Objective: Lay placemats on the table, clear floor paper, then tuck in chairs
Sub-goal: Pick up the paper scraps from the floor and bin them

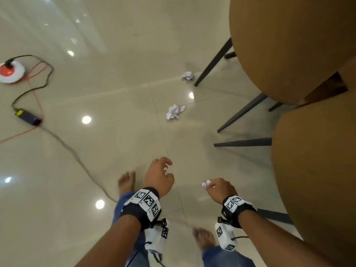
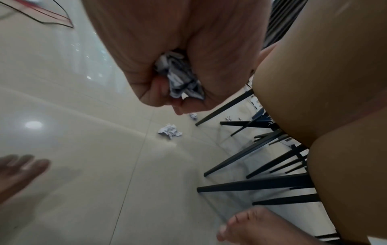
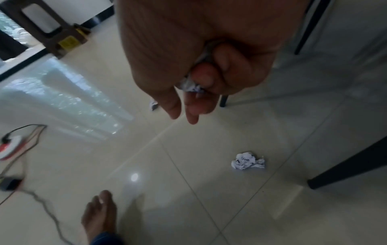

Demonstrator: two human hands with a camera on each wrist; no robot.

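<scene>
Both hands clench paper wads, left hand (image 1: 159,177), right hand (image 1: 219,187); nearest crumpled paper (image 1: 174,112) looks light, soft, pinchable at any raised fold.

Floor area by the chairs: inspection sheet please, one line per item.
Surface: glossy tiled floor, ceiling lights reflected.
Job's things: two crumpled papers on floor, near paper, far paper by a chair leg; tan chairs at right.
Clutter: nothing seen besides the papers.
Grips: left hand holds a paper wad; right hand holds a paper scrap.
Cables: extension reel, power adapter, cords trailing.
Surroundings: bare feet.
</scene>
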